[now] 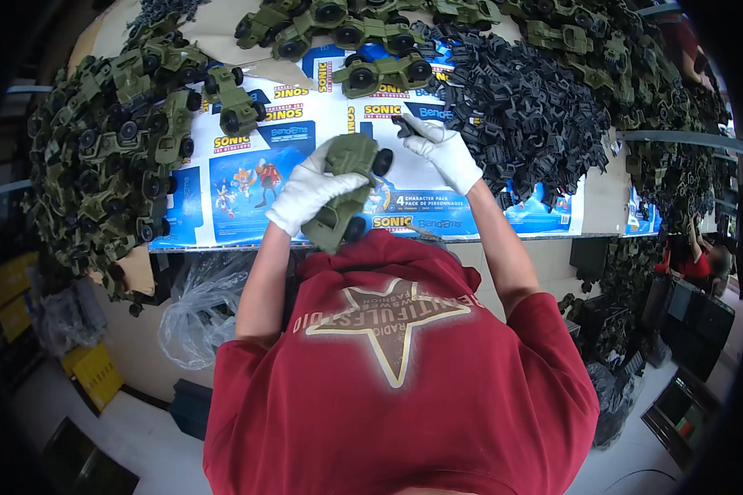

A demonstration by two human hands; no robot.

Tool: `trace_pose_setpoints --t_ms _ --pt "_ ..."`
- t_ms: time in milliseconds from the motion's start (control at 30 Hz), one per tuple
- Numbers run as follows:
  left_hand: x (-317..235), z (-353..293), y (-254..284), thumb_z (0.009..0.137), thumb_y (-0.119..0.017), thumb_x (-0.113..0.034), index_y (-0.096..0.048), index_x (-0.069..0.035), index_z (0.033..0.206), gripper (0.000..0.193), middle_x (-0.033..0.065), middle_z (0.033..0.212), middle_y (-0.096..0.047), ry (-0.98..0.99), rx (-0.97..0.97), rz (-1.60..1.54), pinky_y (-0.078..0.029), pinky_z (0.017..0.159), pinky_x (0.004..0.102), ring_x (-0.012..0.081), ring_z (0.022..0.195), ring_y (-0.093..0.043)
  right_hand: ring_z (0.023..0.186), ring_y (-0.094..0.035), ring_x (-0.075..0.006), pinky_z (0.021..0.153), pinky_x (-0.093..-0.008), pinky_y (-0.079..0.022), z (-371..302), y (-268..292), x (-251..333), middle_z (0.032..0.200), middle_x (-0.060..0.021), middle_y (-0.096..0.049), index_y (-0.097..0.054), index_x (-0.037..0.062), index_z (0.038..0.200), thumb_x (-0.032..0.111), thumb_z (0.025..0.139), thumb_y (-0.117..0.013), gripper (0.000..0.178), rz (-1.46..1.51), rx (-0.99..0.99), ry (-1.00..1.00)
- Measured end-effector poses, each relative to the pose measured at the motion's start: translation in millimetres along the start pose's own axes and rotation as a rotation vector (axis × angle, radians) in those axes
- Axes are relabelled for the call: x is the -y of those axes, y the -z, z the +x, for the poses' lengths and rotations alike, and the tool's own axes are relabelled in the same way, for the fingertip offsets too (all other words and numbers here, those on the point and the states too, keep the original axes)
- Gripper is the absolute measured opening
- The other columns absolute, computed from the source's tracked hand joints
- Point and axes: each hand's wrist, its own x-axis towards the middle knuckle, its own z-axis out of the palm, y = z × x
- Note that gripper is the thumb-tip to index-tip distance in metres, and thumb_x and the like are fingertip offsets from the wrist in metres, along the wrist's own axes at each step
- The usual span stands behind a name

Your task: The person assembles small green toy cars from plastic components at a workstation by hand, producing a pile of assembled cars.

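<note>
My left hand [312, 195], in a white glove, is closed around an olive-green toy truck [353, 157]. The truck is tilted over the near edge of the table, its black wheels facing right. Up and to the right of it, my right hand [447, 155], also gloved, pinches a small black plastic part [403, 126] between thumb and fingers. That part is apart from the truck, and its exact shape is too small to make out. A large heap of similar black plastic parts [520, 107] lies just right of my right hand.
Printed blue-and-white card sheets [285, 194] cover the tabletop. Green toy vehicles are piled at the left [111, 140], and more stand along the back [384, 76]. Clear plastic bags [198, 318] hang below the table at left. A person in red [695, 266] is far right.
</note>
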Motion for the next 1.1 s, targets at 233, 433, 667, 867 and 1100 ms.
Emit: trace_pose_setpoints --t_ms 233,433,667,867,1100 --pt "-44.2 -14.0 -33.6 0.082 -0.077 -0.013 -0.051 0.0 0.135 0.06 0.0074 0.112 -0.067 0.103 0.126 -0.012 -0.054 0.084 0.0265 0.0123 0.095 -0.065 0.126 -0.05 -0.0172 0.106 -0.0322 -0.04 -10.7 -2.0 0.4 0.138 -0.0089 -0.055 -0.05 -0.0029 0.137 0.032 0.094 -0.062 0.057 0.56 0.266 -0.018" --pt "-42.7 -15.2 -35.9 0.082 -0.078 -0.017 -0.054 0.0 0.132 0.058 0.0075 0.109 -0.068 0.118 0.078 0.051 -0.054 0.083 0.0265 0.012 0.094 -0.065 0.125 -0.051 -0.0169 0.106 -0.0323 -0.039 -13.1 -3.7 1.5 0.137 -0.0084 -0.055 -0.05 -0.0019 0.138 0.032 0.094 -0.062 0.056 0.644 0.259 -0.102" --pt "-33.4 -11.6 -32.8 0.081 -0.079 -0.02 -0.052 -0.001 0.134 0.063 0.0084 0.109 -0.069 0.131 0.093 0.045 -0.053 0.084 0.0269 0.0128 0.094 -0.066 0.125 -0.051 -0.0164 0.107 -0.0297 -0.039 -11.4 0.2 2.3 0.135 -0.0097 -0.057 -0.051 -0.0012 0.137 0.032 0.097 -0.058 0.052 0.533 0.288 -0.023" --pt "-2.0 -5.6 -50.2 0.076 -0.082 -0.031 -0.039 -0.002 0.145 0.087 0.0134 0.132 -0.056 -0.1 -0.245 0.428 -0.047 0.097 0.0327 0.0202 0.115 -0.057 0.114 -0.057 -0.0175 0.103 -0.0321 -0.041 -11.1 -26.5 28.4 0.122 -0.01 -0.063 -0.06 -0.0024 0.125 0.045 0.102 -0.043 0.055 0.16 -0.028 -0.02" --pt "17.6 13.0 -28.4 0.064 -0.088 -0.047 -0.034 -0.002 0.145 0.107 0.0101 0.135 -0.052 -0.318 0.08 -0.205 -0.041 0.105 0.0341 0.0204 0.124 -0.051 0.116 -0.057 -0.0212 0.102 -0.032 -0.043 -16.4 -58.0 26.3 0.124 -0.014 -0.061 -0.056 -0.0021 0.127 0.023 0.103 -0.043 0.037 0.07 -0.173 0.142"
